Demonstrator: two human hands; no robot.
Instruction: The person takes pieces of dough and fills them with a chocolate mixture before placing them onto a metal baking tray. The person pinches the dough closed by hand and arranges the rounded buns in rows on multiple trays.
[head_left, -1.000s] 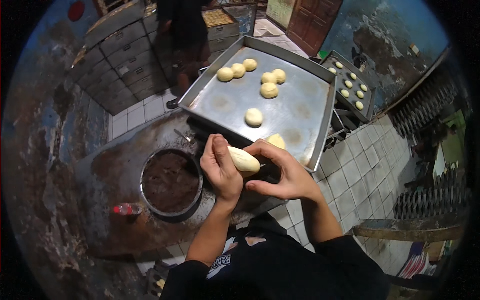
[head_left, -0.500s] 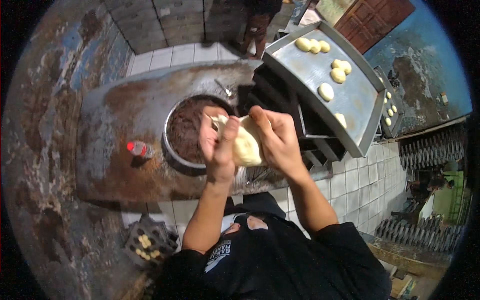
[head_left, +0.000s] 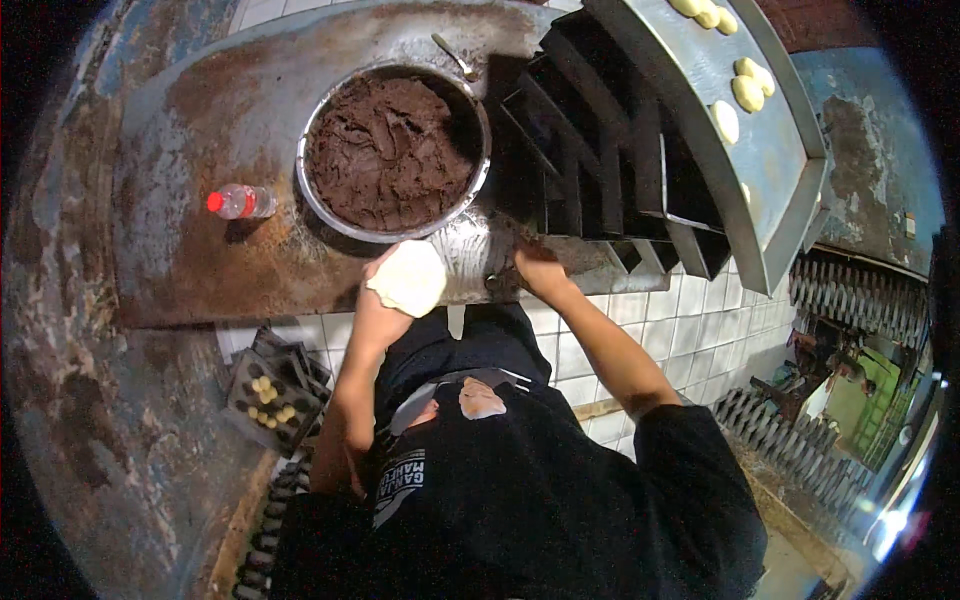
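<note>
A flattened round of pale dough [head_left: 410, 279] rests in my left hand [head_left: 372, 312], whose fingers are mostly hidden beneath it. The dough is just in front of a large metal bowl [head_left: 304, 190] filled with dark brown paste [head_left: 390, 150]. My right hand [head_left: 541, 272] is lower right of the bowl, over the table's near edge. Its fingers are in shadow and blurred, so whether they grip anything does not show. A small metal utensil end [head_left: 491, 282] lies on the table beside it.
A red-capped clear bottle [head_left: 245, 202] is left of the bowl, and a spoon [head_left: 456, 58] lies behind it. Stacked dark trays [head_left: 610, 140] stand at right under a metal tray [head_left: 775, 190] bearing dough balls [head_left: 748, 93]. Lower left, a dark tray [head_left: 240, 385] holds several pale balls.
Both hands were stretching the dough above the bowl; now my right hand has let go and moved to the table edge. The dough lies in my left hand. The view has tilted down.
</note>
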